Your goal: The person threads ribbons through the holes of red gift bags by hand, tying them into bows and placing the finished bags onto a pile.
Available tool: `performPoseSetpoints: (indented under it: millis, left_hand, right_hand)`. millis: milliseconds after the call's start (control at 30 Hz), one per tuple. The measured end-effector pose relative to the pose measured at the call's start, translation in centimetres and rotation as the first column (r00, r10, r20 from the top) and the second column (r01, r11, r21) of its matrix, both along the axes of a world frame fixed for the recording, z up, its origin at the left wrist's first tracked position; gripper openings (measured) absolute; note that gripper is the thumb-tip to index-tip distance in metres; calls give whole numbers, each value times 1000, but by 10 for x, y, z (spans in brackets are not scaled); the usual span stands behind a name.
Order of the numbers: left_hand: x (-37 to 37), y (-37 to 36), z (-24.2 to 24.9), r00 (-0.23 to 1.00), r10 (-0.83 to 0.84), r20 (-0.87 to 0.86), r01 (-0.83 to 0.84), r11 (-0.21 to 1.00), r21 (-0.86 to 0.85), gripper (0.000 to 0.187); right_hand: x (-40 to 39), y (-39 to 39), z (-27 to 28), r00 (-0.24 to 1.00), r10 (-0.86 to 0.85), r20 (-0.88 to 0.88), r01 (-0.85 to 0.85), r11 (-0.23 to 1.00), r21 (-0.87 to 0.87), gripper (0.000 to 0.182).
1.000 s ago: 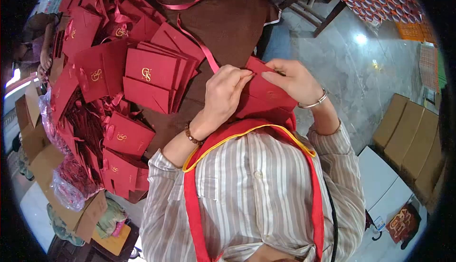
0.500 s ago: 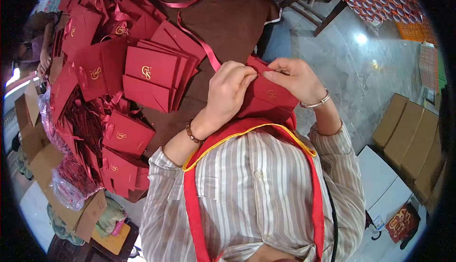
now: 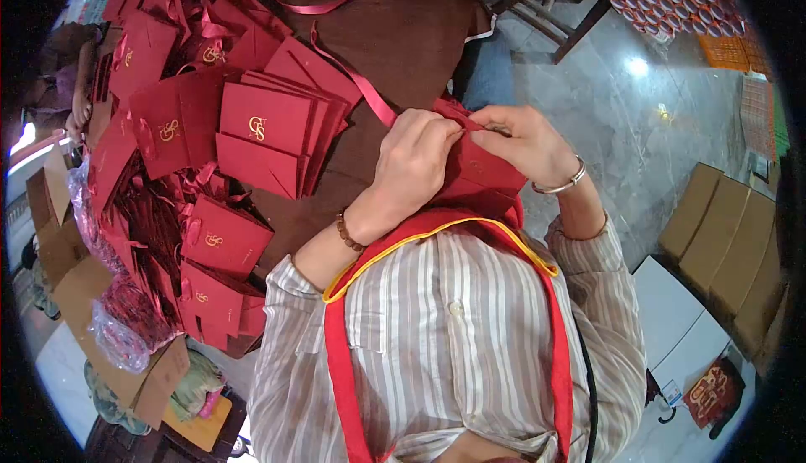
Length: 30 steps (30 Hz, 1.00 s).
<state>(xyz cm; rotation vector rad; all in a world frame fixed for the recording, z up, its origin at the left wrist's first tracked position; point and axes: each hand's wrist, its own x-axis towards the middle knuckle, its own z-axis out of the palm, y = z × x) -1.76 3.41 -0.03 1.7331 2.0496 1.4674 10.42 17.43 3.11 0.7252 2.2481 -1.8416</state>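
Note:
A flat red paper bag (image 3: 483, 173) is held up in front of my chest by both hands. My left hand (image 3: 413, 165) pinches its top edge together with a pink ribbon (image 3: 357, 81) that trails up across the brown tabletop (image 3: 403, 26). My right hand (image 3: 525, 144), with a silver bangle at the wrist, grips the same top edge from the right. The fingertips of both hands nearly touch at the bag's opening. How the ribbon is fixed to the bag is hidden by my fingers.
A stack of red bags with gold logos (image 3: 269, 136) lies left of my hands, and several more (image 3: 210, 245) are heaped along the table's left side. Cardboard boxes (image 3: 722, 245) stand on the floor at right. Another person's hand (image 3: 80, 110) shows at far left.
Both hands have shifted slightly right and closer together on the bag's top edge; the bag tilted a little and its gold logo is now covered.

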Motion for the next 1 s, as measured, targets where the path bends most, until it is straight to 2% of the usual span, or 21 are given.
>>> performPoseSetpoints:
  millis: [67, 133, 267, 333, 367, 433, 500, 567, 600, 633, 700, 767, 867, 1000]
  left_hand:
    - [0, 0, 0, 995, -25, -97, 26, 1000, 1, 13]
    - [-1, 0, 2, 993, -29, -116, 27, 1000, -16, 14]
    - [0, 2, -2, 981, -51, -185, 41, 998, -54, 13]
    - [1, 3, 4, 970, -61, -237, 35, 993, -110, 11]
    - [1, 4, 7, 955, -72, -288, 25, 986, -165, 9]
    - [2, 6, 9, 934, -87, -346, 27, 984, -174, 8]
    - [3, 7, 13, 909, -98, -406, 22, 982, -188, 8]
    - [7, 7, 21, 892, -156, -423, 35, 959, -280, 15]
    - [10, 7, 21, 855, -143, -498, 9, 965, -260, 16]
    - [9, 7, 20, 855, -138, -500, 4, 966, -259, 16]
    - [8, 8, 19, 871, -154, -466, 38, 968, -248, 16]
    - [3, 8, 17, 901, -136, -412, 38, 971, -237, 14]
    - [-1, 7, 4, 995, -89, -52, 80, 983, -163, 11]
    - [-2, 7, -6, 996, -87, 16, 88, 994, -67, 8]
  right_hand:
    - [1, 0, -4, 1000, -9, -27, 8, 1000, -17, 21]
    - [2, 0, -8, 997, 16, -79, -13, 999, 42, 22]
    - [3, -4, -16, 997, -7, -83, 11, 999, 52, 22]
    - [1, -9, -10, 992, -89, -91, 100, 987, 123, 25]
    - [0, -11, -6, 992, -88, -91, 99, 987, 124, 25]
    - [-3, -13, 1, 994, -67, -90, 89, 959, 269, 25]
    - [-3, -15, 4, 993, -66, -100, 92, 952, 292, 25]
    - [-2, -18, 6, 992, -67, -108, 99, 944, 315, 25]
    - [-1, -19, 8, 993, -77, -93, 105, 932, 346, 24]
    - [-1, -20, 8, 993, -87, -77, 110, 919, 378, 24]
    - [1, -21, 2, 992, -76, -105, 112, 912, 395, 23]
    - [2, -16, -5, 978, -119, -173, 169, 936, 309, 23]
    - [3, -10, -7, 985, -130, -111, 151, 965, 213, 24]
    - [5, -7, -6, 987, -125, -98, 143, 966, 214, 25]
